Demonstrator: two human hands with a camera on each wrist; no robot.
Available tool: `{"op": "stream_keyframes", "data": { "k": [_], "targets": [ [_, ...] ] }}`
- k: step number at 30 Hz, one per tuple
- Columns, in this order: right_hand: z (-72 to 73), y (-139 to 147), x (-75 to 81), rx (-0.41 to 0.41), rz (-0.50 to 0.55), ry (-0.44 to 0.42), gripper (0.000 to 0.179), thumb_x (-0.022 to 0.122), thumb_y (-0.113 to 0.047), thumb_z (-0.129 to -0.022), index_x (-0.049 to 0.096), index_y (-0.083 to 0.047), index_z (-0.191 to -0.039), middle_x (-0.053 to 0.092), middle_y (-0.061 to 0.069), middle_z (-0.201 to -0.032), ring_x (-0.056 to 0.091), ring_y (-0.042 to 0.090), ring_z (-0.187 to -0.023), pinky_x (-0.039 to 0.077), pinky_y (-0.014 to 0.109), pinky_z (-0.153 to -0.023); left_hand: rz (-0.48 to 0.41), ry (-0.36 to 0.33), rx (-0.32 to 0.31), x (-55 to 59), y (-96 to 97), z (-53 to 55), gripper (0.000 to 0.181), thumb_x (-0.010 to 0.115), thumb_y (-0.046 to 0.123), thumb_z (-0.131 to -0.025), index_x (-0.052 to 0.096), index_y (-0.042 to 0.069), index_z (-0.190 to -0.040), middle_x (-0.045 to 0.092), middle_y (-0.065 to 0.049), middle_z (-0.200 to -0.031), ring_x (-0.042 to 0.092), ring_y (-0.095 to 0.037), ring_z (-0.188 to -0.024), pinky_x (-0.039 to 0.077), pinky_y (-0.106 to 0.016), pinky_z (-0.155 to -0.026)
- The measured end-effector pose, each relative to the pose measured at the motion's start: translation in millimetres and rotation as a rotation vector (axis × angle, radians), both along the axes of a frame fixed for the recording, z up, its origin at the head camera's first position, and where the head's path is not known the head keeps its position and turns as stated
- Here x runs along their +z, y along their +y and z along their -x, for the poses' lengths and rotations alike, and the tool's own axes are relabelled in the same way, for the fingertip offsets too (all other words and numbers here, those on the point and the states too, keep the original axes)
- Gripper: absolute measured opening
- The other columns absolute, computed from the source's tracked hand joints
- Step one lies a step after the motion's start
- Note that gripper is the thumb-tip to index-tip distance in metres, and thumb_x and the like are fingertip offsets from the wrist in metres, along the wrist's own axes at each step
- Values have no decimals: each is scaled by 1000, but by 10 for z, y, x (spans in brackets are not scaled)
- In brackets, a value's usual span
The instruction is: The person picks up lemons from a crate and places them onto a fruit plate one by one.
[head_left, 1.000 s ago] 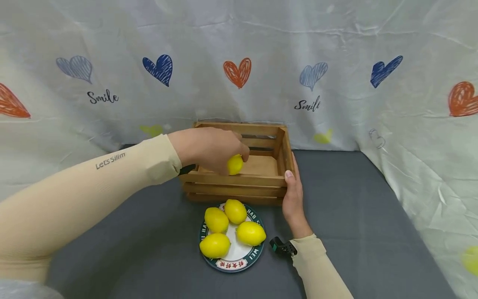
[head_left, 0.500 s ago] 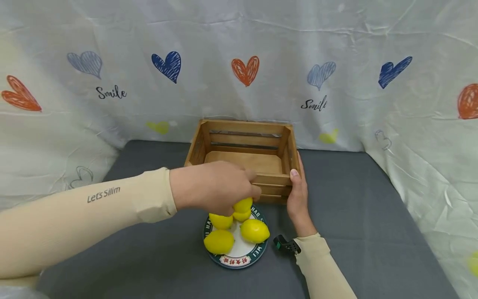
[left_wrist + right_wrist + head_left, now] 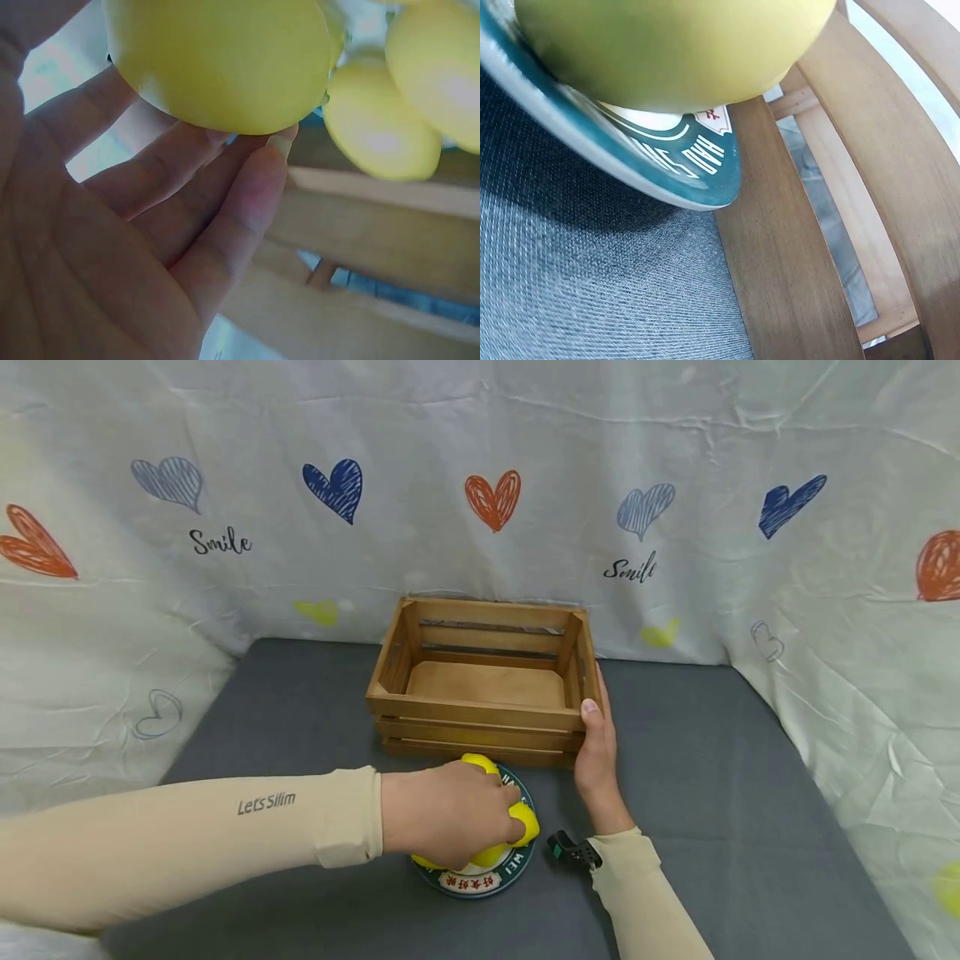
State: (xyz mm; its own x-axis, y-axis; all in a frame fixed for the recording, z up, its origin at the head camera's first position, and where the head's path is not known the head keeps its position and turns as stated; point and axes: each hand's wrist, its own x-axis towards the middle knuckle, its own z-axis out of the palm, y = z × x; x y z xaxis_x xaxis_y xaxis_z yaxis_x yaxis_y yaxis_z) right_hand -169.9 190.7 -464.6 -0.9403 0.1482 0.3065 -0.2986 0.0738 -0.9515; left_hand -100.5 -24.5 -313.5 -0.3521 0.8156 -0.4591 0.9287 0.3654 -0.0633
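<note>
My left hand is over the plate with its fingers round a lemon, palm down. In the head view the hand covers much of the plate, which has a dark green rim with lettering. Several other lemons lie on it: one at the far edge, another by my fingertips. Behind the plate stands a slatted wooden crate; no lemon shows inside it. My right hand holds the crate's right front corner, thumb at the front edge and fingers along the side wall.
Dark grey cloth covers the table. A pale curtain with printed hearts hangs close behind the crate and down both sides. A black band sits on the right wrist.
My left hand has carried a lemon from over the crate toward me, down to the plate among the other lemons. The right hand has kept its hold on the crate.
</note>
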Motion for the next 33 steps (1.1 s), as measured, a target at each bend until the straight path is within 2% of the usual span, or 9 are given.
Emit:
{"op": "stream_keyframes", "data": {
  "k": [6, 16, 19, 25, 33],
  "targets": [
    [-13, 0, -15, -6, 3, -2, 63, 36, -42, -107, 26, -46, -169, 28, -16, -175, 28, 26, -163, 18, 60, -132, -9, 23, 7, -186, 22, -54, 61, 94, 43, -83, 70, 39, -139, 69, 5, -136, 69, -17, -115, 62, -35, -93],
    [-17, 12, -7, -11, -11, -12, 65, 35, -43, -107, 25, -42, -171, 27, -17, -176, 29, 24, -161, 19, 60, -131, -46, 63, -8, -332, 48, -71, 58, 93, 42, -83, 72, 37, -137, 66, 3, -134, 69, -17, -114, 61, -31, -94],
    [-15, 14, -9, -10, -11, -12, 65, 35, -43, -107, 25, -42, -171, 27, -17, -176, 29, 24, -161, 19, 60, -130, -59, 68, -13, -358, 47, -80, 56, 92, 42, -84, 73, 36, -136, 65, 3, -130, 68, -16, -108, 61, -29, -89],
    [-20, 4, -1, -7, -3, -12, 64, 35, -43, -107, 25, -43, -171, 26, -16, -176, 29, 25, -162, 19, 61, -130, -74, 86, -28, -436, 48, -116, 51, 91, 43, -85, 73, 37, -132, 63, 3, -119, 61, -14, -86, 56, -24, -71],
    [-5, 2, -2, -2, -3, -6, 62, 35, -43, -107, 25, -47, -169, 27, -19, -176, 29, 22, -162, 18, 59, -131, -99, 94, -50, -538, 19, -160, 47, 88, 37, -90, 73, 37, -135, 63, 2, -123, 60, -13, -82, 55, -24, -70]
  ]
}}
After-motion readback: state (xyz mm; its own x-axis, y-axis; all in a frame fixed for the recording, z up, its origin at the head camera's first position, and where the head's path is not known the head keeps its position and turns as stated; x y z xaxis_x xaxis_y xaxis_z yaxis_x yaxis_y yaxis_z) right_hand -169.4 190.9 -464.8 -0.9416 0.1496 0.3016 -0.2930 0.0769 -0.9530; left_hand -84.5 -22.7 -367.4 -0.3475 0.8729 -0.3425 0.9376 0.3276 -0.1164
